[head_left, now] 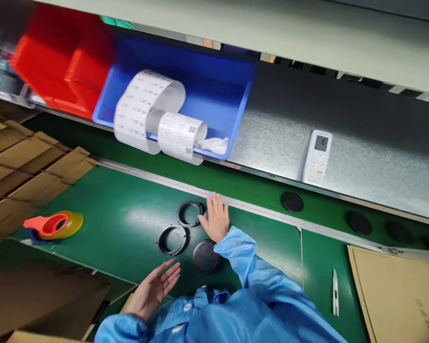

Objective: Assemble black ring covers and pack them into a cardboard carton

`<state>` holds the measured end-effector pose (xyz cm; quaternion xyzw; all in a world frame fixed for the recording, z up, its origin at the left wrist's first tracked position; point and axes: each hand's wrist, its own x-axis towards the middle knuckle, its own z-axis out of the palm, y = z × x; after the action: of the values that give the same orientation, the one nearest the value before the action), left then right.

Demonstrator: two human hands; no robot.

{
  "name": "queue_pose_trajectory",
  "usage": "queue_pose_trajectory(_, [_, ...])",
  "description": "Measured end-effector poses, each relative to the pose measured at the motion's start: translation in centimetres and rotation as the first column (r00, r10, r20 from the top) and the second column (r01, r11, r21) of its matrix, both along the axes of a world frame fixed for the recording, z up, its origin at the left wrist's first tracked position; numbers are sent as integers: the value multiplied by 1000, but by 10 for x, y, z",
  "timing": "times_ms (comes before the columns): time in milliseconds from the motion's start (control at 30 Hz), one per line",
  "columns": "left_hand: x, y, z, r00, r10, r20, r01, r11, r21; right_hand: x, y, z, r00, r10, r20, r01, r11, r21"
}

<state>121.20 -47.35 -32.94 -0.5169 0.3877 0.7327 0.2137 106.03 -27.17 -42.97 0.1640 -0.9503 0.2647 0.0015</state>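
Observation:
My right hand (217, 220) lies palm down with its fingers stretched towards the metal rail, beside a black ring (179, 214). Part of a dark round piece shows at its edge; most of it is hidden under the hand. A second black ring (159, 241) sits closer to me, near the first. Below my right wrist is a flat black round cap (206, 257) on the green table (128, 205). My left hand (156, 287) is raised near the table's front edge, palm turned up, fingers apart, holding nothing.
Black discs (292, 202) line the green strip behind the rail. Left are a tape dispenser (53, 225) and stacked cardboard (28, 166); right, a utility knife (335, 293) and cardboard sheets (396, 290). The shelf carries a blue bin (218, 95) with label rolls (136, 114), a red bin (53, 52) and a remote control (317, 157).

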Motion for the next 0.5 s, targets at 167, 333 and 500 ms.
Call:
queue_pose_trajectory(167, [-25, 13, 2, 996, -79, 49, 78, 997, 21, -1, 0, -24, 985, 126, 121, -119, 991, -62])
queue_pose_trajectory(333, [-34, 18, 1, 981, -192, 37, 194, 980, -46, -43, 104, -32, 954, -268, 134, 285, 948, -138])
queue_pose_trajectory(500, [-27, 19, -6, 977, -166, 134, 180, 978, -103, -64, 287, -26, 255, -894, 368, 959, 185, -215])
